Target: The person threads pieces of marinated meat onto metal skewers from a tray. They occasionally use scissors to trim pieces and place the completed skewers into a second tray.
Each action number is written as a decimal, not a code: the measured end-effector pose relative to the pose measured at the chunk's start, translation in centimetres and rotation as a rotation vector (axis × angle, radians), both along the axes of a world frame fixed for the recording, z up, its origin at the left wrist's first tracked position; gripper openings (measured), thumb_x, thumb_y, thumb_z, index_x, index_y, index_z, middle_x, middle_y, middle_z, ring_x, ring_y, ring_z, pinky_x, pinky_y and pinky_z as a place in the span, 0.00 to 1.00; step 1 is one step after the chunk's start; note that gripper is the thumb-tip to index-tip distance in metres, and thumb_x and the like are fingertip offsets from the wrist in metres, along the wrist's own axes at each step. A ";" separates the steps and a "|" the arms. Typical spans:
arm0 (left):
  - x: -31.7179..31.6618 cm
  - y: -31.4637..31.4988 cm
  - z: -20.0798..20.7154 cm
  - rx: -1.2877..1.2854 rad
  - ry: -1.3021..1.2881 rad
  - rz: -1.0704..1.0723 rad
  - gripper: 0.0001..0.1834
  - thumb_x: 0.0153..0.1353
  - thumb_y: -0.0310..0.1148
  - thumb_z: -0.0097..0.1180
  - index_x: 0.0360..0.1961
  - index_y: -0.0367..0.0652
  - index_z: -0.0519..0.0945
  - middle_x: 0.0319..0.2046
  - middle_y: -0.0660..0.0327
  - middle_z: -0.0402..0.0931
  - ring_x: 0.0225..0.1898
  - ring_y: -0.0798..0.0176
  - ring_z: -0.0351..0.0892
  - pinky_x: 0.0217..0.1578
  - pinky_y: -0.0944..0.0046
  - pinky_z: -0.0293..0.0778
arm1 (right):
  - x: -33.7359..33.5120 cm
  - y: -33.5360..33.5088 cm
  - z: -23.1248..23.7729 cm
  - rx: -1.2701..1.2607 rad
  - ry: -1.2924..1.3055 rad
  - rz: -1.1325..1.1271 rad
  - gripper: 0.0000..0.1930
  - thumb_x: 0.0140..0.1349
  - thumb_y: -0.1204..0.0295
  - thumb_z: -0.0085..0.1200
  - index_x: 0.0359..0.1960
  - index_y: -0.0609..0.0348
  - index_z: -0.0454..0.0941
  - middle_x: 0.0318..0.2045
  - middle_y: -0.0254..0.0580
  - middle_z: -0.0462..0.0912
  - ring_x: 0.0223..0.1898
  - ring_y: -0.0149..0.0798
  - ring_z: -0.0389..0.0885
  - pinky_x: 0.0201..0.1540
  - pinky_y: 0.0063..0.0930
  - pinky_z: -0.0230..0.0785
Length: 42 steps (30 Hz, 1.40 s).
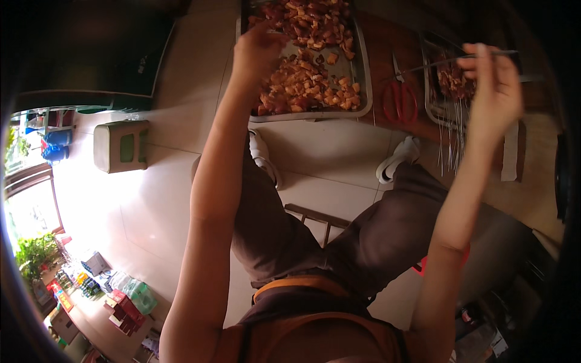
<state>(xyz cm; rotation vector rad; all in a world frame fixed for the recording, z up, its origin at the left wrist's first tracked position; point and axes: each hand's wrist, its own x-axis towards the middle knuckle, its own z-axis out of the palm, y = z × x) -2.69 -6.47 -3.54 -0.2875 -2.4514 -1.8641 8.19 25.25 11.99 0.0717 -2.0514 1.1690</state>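
Observation:
My left hand (pixel 257 51) is over the left side of a large metal tray (pixel 365 91) of cut raw meat chunks (pixel 308 81). Motion and shadow blur its fingers, so whether they pinch a piece cannot be told. At the right, my right hand (pixel 497 85) grips a thin metal skewer (pixel 445 61), which points left and lies almost level. Below that hand sits a smaller metal tray (pixel 428 100) with meat-loaded skewers (pixel 455 81), their bare ends sticking out toward me. Red-handled scissors (pixel 399 100) lie between the two trays, blades pointing away.
A brown wooden board or table (pixel 378 45) lies under the trays. Nearer on the right is a pale strip (pixel 511 157). A small stool (pixel 121 146) stands on the tiled floor at left. Potted plants (pixel 36 251) and packages (pixel 124 308) crowd the lower left.

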 end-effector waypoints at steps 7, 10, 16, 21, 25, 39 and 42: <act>1.5 8.6 -1.8 -0.265 0.204 -0.097 0.27 0.52 0.27 0.62 0.55 0.39 0.73 0.29 0.52 0.84 0.32 0.51 0.85 0.34 0.54 0.80 | -0.8 1.0 -11.3 -0.079 -0.355 0.038 0.10 0.68 0.70 0.52 0.41 0.66 0.81 0.33 0.39 0.86 0.30 0.26 0.82 0.34 0.20 0.73; 2.6 10.9 -1.1 -0.648 0.233 -0.105 0.33 0.51 0.28 0.61 0.60 0.42 0.67 0.33 0.50 0.82 0.34 0.46 0.83 0.33 0.53 0.80 | 1.3 -1.1 -9.6 -0.037 -0.369 -0.064 0.11 0.70 0.70 0.48 0.46 0.63 0.80 0.26 0.34 0.81 0.27 0.23 0.76 0.30 0.18 0.67; 2.7 13.7 -1.5 -0.979 0.442 -0.034 0.36 0.42 0.30 0.71 0.54 0.35 0.70 0.37 0.52 0.80 0.39 0.47 0.83 0.33 0.58 0.82 | 4.9 -3.2 -12.0 -0.266 -0.451 0.118 0.15 0.70 0.76 0.46 0.56 0.63 0.73 0.30 0.34 0.80 0.26 0.22 0.73 0.27 0.17 0.65; 1.8 11.6 -0.4 -0.290 -0.112 -0.252 0.32 0.52 0.24 0.59 0.60 0.35 0.67 0.37 0.55 0.80 0.34 0.57 0.82 0.33 0.63 0.77 | 6.3 -1.5 -13.1 -0.297 -0.534 0.174 0.13 0.68 0.79 0.46 0.53 0.66 0.76 0.29 0.34 0.79 0.24 0.20 0.70 0.25 0.16 0.63; 2.0 9.1 2.4 0.725 -0.592 -0.308 0.24 0.61 0.22 0.53 0.59 0.30 0.68 0.40 0.54 0.78 0.43 0.61 0.78 0.45 0.63 0.76 | 6.8 -1.7 -10.6 -0.330 -0.592 0.185 0.12 0.67 0.79 0.47 0.50 0.67 0.78 0.26 0.34 0.79 0.24 0.20 0.71 0.25 0.16 0.63; 2.5 7.6 4.2 0.738 -0.355 -0.206 0.20 0.65 0.21 0.52 0.58 0.32 0.69 0.46 0.56 0.77 0.54 0.55 0.77 0.55 0.57 0.77 | 8.3 -3.2 -11.4 -0.071 -0.579 0.188 0.09 0.65 0.75 0.55 0.45 0.65 0.81 0.22 0.41 0.80 0.20 0.26 0.73 0.24 0.21 0.65; 2.4 7.5 4.1 0.716 -0.340 -0.223 0.19 0.66 0.20 0.51 0.58 0.32 0.69 0.46 0.55 0.77 0.52 0.54 0.78 0.54 0.57 0.78 | 8.3 -3.2 -11.4 -0.050 -0.622 0.164 0.09 0.65 0.75 0.55 0.44 0.66 0.81 0.26 0.45 0.83 0.24 0.29 0.78 0.26 0.22 0.68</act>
